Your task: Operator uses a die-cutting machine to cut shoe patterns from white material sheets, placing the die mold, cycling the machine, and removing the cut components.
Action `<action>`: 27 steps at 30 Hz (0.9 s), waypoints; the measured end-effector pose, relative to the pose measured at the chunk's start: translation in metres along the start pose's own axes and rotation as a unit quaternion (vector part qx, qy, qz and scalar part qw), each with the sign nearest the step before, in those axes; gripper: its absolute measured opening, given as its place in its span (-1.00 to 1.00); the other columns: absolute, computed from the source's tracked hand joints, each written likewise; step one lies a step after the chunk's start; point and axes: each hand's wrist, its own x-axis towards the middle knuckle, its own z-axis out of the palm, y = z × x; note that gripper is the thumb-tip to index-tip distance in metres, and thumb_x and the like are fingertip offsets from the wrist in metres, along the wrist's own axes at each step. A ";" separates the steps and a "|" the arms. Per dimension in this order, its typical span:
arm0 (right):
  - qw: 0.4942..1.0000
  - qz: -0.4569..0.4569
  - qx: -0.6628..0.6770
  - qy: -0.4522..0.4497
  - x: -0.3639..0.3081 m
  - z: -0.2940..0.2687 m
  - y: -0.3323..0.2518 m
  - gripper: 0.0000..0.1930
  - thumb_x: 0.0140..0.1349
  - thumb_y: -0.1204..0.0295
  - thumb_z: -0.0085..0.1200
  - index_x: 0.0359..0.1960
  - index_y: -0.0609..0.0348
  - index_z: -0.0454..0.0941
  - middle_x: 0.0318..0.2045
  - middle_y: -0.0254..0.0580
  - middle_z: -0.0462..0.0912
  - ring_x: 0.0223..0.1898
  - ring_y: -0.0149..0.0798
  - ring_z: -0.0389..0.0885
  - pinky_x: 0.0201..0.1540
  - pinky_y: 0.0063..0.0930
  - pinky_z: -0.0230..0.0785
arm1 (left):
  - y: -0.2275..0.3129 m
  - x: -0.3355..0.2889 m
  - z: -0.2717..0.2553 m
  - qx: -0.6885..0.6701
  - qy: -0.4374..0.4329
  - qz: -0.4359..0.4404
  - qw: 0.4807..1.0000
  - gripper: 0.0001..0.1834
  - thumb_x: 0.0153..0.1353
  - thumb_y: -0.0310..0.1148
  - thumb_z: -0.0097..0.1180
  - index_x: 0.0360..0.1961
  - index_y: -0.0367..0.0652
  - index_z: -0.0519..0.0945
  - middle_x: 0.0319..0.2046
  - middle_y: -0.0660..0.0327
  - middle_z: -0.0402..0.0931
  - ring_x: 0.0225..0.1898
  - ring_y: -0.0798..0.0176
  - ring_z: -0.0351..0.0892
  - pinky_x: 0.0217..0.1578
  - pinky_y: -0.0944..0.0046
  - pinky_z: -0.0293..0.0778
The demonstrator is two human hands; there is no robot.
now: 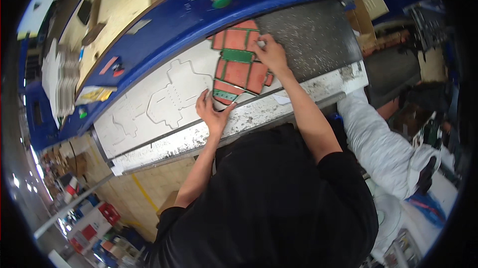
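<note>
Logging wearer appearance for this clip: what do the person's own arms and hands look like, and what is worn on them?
Both forearms are bare. The left hand and right hand wear no gloves, and no watch or rings can be made out. Short black sleeves of a black top end near the elbows. No markings visible.

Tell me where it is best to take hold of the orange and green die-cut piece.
Probably at the lower end of the orange and green die-cut piece, from the near side: it lies flat on the white sheet, with that end nearest, by the left hand.
</note>
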 end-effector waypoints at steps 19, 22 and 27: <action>0.990 -0.004 0.138 -0.021 -0.005 -0.039 0.020 -0.77 0.43 0.32 0.02 -0.15 0.28 0.55 -0.41 -0.24 0.66 -0.41 -0.46 0.61 -0.34 -0.59 0.47 | -0.032 -0.080 -0.071 -0.060 -0.055 -0.117 0.990 -0.77 -0.03 -0.28 0.41 -0.43 -0.11 0.60 -0.31 0.24 0.56 -0.12 0.05 0.52 -0.09 0.10 0.43; 0.994 -0.057 0.090 0.000 -0.006 -0.048 0.012 -0.76 0.43 0.30 0.03 -0.18 0.27 0.57 -0.42 -0.28 0.65 -0.40 -0.50 0.57 -0.31 -0.60 0.46 | -0.040 -0.087 -0.076 -0.108 -0.090 -0.090 0.986 -0.79 0.03 -0.28 0.36 -0.58 -0.12 0.60 -0.49 0.23 0.56 -0.32 0.10 0.59 -0.30 0.16 0.51; 0.976 -0.112 0.184 0.035 -0.032 -0.052 -0.060 -0.74 0.42 0.29 0.03 -0.24 0.27 0.58 -0.44 -0.25 0.67 -0.41 -0.49 0.58 -0.31 -0.60 0.42 | -0.023 -0.074 -0.086 -0.104 -0.082 -0.096 0.986 -0.77 0.10 -0.25 0.24 -0.61 -0.11 0.61 -0.55 0.24 0.56 -0.42 0.14 0.60 -0.43 0.14 0.52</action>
